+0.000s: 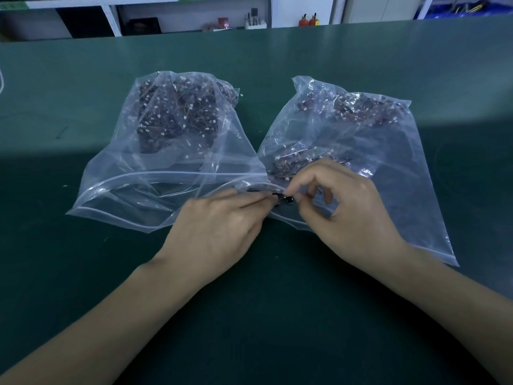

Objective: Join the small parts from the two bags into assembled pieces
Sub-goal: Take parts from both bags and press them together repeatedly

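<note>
I see two clear, crinkled plastic zip bags lying side by side on the dull green table [83, 273], their open mouths turned toward me and their near corners overlapping. The left bag [155, 173] holds a dark heap of small wired parts with tiny white plugs, bunched at its far end; the right bag [388, 168] holds a flatter scatter of the same sort. My left hand [219, 223] lies low over the bag mouths, thumb and forefinger pinching one side of a small glossy black part [284, 199]. My right hand [344, 207] arches above it, thumb and forefinger curled onto the part's other side, remaining fingers bent. The part sits between both hands, just where the bags meet. White shelving [111, 15] stands behind the table.
</note>
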Demonstrator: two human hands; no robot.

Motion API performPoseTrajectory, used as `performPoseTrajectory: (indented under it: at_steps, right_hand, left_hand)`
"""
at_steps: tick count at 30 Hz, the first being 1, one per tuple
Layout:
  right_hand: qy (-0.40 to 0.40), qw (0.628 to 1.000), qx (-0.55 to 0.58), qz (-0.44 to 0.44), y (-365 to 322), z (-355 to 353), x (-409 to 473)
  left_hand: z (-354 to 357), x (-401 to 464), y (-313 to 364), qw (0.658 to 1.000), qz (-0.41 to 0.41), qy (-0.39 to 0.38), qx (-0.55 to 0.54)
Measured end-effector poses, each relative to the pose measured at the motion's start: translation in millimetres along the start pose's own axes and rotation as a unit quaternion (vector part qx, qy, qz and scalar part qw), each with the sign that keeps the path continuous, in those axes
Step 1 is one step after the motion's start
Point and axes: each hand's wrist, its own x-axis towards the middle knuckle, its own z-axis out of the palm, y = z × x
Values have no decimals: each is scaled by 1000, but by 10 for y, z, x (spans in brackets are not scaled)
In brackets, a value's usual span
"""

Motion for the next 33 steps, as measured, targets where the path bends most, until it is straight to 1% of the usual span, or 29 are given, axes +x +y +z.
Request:
performPoseTrajectory:
  at_steps: [3, 6, 9, 12, 14, 17, 20, 22, 25, 27, 30, 33]
  right_hand:
    - [-3, 1000, -1, 8, 1, -7, -2]
    - [-11, 1000, -7, 13, 8, -9, -11]
    - [-16, 1000, -11, 15, 19, -4, -20]
    - [-34, 999, -7, 12, 41, 3, -28]
    - [-57, 998, -31, 12, 50, 19, -42]
    - [-113, 989, -96, 15, 38, 31, -55]
    - [-174, 975, -136, 14, 22, 24, -68]
    - [-197, 969, -150, 16, 8, 23, -71]
    - [-213, 962, -166, 21, 6, 22, -76]
    - [-226, 959, -170, 19, -2, 31, -77]
    - [-245, 951, -186, 16, 7, 46, -79]
    - [-258, 944, -206, 14, 20, 61, -80]
  left_hand:
    - [-36, 16, 32, 1000, -1, -24, -10]
    - [-109, 24, 36, 999, -14, 8, -50]
    - [-168, 21, -30, 995, -65, 54, -60]
    - [-234, -20, -169, 989, -141, 50, -23]
    - [-255, -75, -298, 980, -195, 39, 7]
    - [-241, -139, -488, 964, -258, 34, 45]
    - [-210, -130, -645, 958, -275, 35, 68]
    - [-163, -100, -703, 959, -273, -2, 75]
    - [-72, -45, -695, 954, -272, -120, 46]
    - [-29, -33, -696, 941, -291, -175, 10]
    - [-4, -37, -701, 926, -305, -223, -21]
    - [12, -38, -710, 919, -305, -243, -53]
